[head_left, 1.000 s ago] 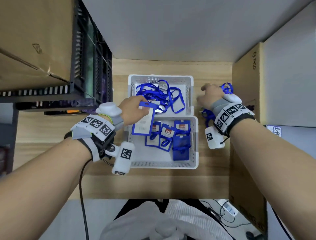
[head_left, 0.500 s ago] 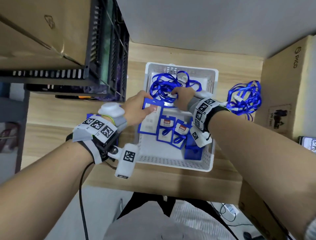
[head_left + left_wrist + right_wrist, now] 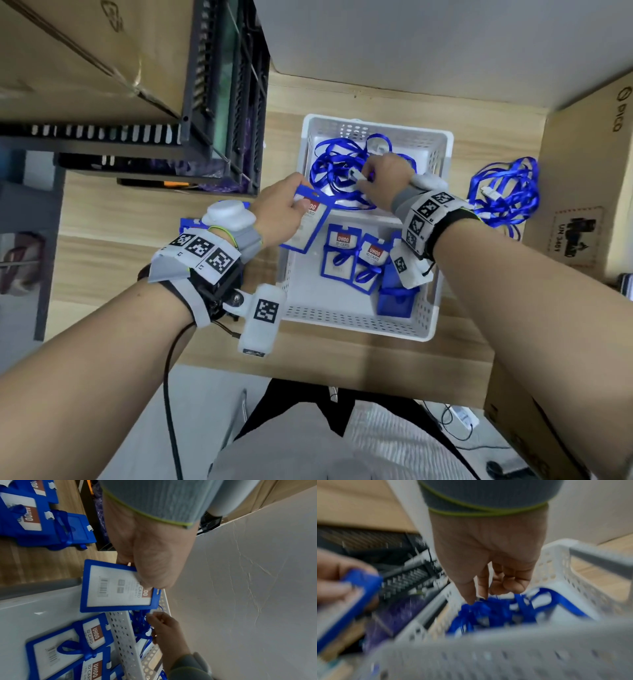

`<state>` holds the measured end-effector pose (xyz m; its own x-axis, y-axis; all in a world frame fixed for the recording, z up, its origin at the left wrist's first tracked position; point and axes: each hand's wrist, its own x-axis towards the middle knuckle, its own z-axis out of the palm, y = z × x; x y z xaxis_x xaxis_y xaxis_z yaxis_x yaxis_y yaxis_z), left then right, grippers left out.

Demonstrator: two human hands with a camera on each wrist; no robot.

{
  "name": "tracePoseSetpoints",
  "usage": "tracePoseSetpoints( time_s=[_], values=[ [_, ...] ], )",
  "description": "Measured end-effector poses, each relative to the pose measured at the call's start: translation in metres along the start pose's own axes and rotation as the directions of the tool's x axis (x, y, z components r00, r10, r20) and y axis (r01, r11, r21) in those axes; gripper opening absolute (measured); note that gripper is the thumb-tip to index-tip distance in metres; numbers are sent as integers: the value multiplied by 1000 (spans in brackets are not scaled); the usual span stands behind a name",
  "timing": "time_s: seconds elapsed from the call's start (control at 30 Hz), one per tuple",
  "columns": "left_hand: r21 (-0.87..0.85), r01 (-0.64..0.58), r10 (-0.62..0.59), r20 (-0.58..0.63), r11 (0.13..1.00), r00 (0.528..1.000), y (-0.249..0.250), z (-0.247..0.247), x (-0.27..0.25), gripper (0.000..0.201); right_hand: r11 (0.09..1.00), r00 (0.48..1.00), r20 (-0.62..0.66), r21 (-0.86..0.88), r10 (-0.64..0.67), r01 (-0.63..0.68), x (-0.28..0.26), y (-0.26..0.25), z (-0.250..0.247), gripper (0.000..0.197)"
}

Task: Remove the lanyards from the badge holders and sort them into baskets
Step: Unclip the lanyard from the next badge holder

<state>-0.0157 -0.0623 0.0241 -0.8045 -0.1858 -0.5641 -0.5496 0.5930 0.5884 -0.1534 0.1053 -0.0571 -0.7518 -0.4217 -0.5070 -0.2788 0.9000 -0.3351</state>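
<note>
Wooden worktop (image 3: 144,260) carries two baskets. Left grip (image 3: 281,214) clamps a freed badge holder (image 3: 308,222); right grip (image 3: 383,178), beside it, pinches a lanyard (image 3: 329,171) into the far basket (image 3: 442,150). More tied holders (image 3: 39,520) wait behind the left grip.

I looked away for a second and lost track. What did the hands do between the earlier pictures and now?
The right hand moved from the lanyard pile on the table, at the right, over into the far basket, where it now pinches a lanyard clip. The left hand kept gripping the same badge holder beside it.
</note>
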Motion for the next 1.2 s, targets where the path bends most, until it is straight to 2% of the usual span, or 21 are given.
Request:
tracePoseSetpoints(
  time_s=[0.13, 0.2, 0.3, 0.43, 0.5, 0.53, 0.6, 0.67, 0.73, 0.77, 0.87, 0.9, 0.97, 1.1, 1.2],
  values=[
    [-31, -41, 41, 0, 999, 999, 10, -4, -3, 5, 958, 986, -164, 281, -5, 51, -28, 1, -48, 17],
    [-37, -71, 71, -1, 997, 997, 19, -7, -5, 9, 897, 973, -230, 436, 36, 70, -44, 1, -75, 14],
    [-56, -109, 107, -25, 992, 994, 32, -14, -13, 10, 781, 965, -257, 612, 47, 125, -73, -6, -116, 11],
    [-102, -203, 199, -51, 974, 979, 56, -31, -28, 14, 621, 949, -315, 745, 6, 243, -118, -26, -164, 12],
    [-130, -248, 243, -54, 960, 969, 69, -39, -38, 18, 576, 929, -369, 764, 20, 291, -139, -35, -182, 21],
    [-138, -270, 265, -56, 953, 963, 75, -44, -43, 18, 530, 921, -388, 787, 27, 316, -149, -40, -191, 21],
    [-147, -305, 297, -71, 941, 952, 86, -52, -52, 11, 378, 915, -403, 850, 21, 366, -166, -46, -205, 5],
    [-158, -340, 329, -92, 927, 940, 94, -59, -62, 9, 318, 913, -408, 868, 22, 380, -186, -54, -217, 11],
    [-167, -352, 339, -101, 921, 935, 100, -67, -65, 15, 337, 916, -401, 865, 16, 372, -195, -56, -223, 11],
    [-166, -363, 351, -98, 917, 931, 102, -70, -68, 18, 408, 909, -416, 831, 4, 378, -200, -57, -225, 13],
    [-170, -416, 411, -64, 893, 909, 109, -80, -76, 15, 756, 881, -461, 540, -100, 369, -210, -57, -227, 26],
    [-171, -441, 439, -54, 881, 897, 112, -82, -80, 12, 824, 878, -457, 439, -139, 359, -213, -58, -225, 29],
    [-158, -470, 471, -33, 869, 882, 116, -86, -84, 10, 868, 889, -431, 371, -152, 329, -215, -60, -219, 27],
    [-163, -477, 483, -7, 863, 876, 117, -90, -97, 18, 886, 904, -402, 355, -145, 299, -216, -70, -205, 24],
    [-172, -464, 472, 6, 869, 882, 116, -94, -103, 12, 889, 916, -373, 357, -146, 287, -217, -75, -200, 21]
  ],
)
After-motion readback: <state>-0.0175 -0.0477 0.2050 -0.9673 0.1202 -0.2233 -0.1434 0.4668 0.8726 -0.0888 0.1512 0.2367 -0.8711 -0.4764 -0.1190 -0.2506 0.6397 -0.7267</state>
